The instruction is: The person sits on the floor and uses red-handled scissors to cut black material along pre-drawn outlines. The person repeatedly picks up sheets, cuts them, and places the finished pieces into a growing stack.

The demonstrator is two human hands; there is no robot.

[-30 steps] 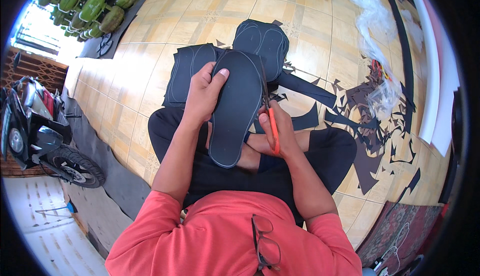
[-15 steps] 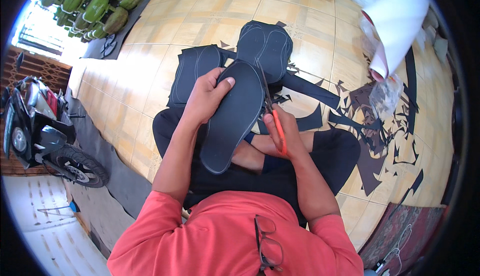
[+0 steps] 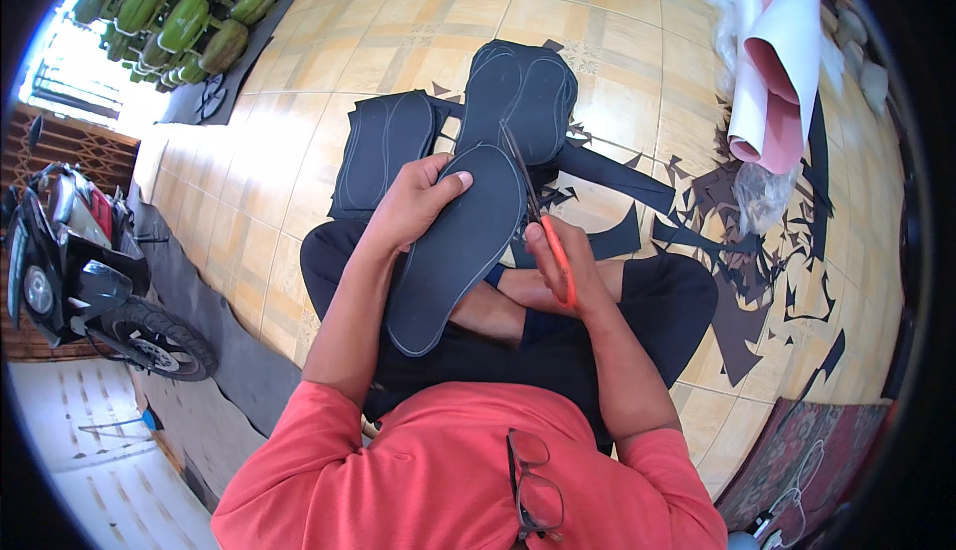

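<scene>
My left hand (image 3: 423,197) pinches the upper left edge of a black sole-shaped piece (image 3: 453,251), thumb on top. A pale outline runs close along its rim, and its narrow end points down over my lap. In my right hand (image 3: 563,256) is a pair of scissors with orange handles (image 3: 558,266). Their blades point up along the right edge of the sole piece near its wide end. Beyond it lie a black sheet stack (image 3: 523,97) with sole outlines drawn on it and, to its left, a second marked stack (image 3: 383,152).
Black offcuts (image 3: 737,202) litter the tiled floor on the right. Near them lies a white and pink roll (image 3: 777,72). A motorcycle (image 3: 100,261) stands at the left, with green gas cylinders (image 3: 184,17) at the upper left. A patterned rug (image 3: 797,460) is at lower right.
The sole piece has turned slightly and shifted down and left in my left hand. The scissors stay at its right edge. The white and pink roll appears in a different position.
</scene>
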